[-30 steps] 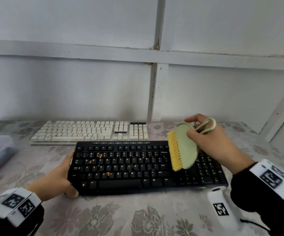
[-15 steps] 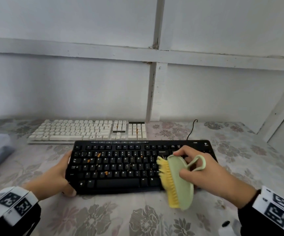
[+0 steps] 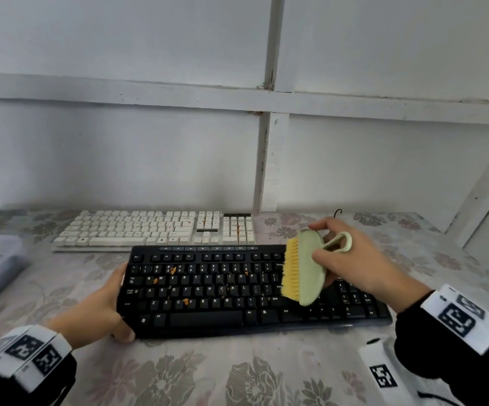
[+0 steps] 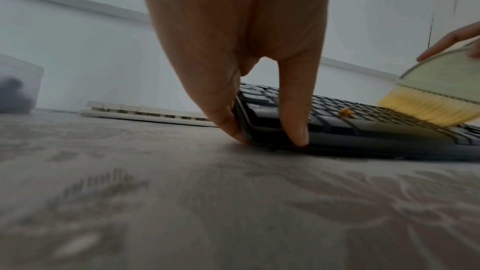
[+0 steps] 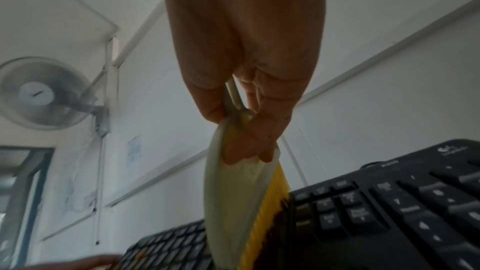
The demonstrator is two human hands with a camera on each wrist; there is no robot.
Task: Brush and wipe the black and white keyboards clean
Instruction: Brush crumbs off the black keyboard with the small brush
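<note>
Left hand (image 3: 90, 312) grips black keyboard (image 3: 237, 288) | right hand (image 3: 351, 265) holds brush (image 3: 304, 268)

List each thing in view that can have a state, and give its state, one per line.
Black keyboard: flat on the table, orange crumbs on its keys.
White keyboard: flat behind it, untouched.
Brush: bristles at the black keyboard's right part.
Left hand: grips the black keyboard's left end.
Right hand: holds the brush.

Pale wall (image 3: 120, 159) crossed by white battens (image 3: 263, 159). Floral cloth over the table (image 3: 237, 376). Wall-mounted fan (image 5: 44, 93) with pull cord, beside a dark-framed opening (image 5: 23, 192). Soft, even light.
</note>
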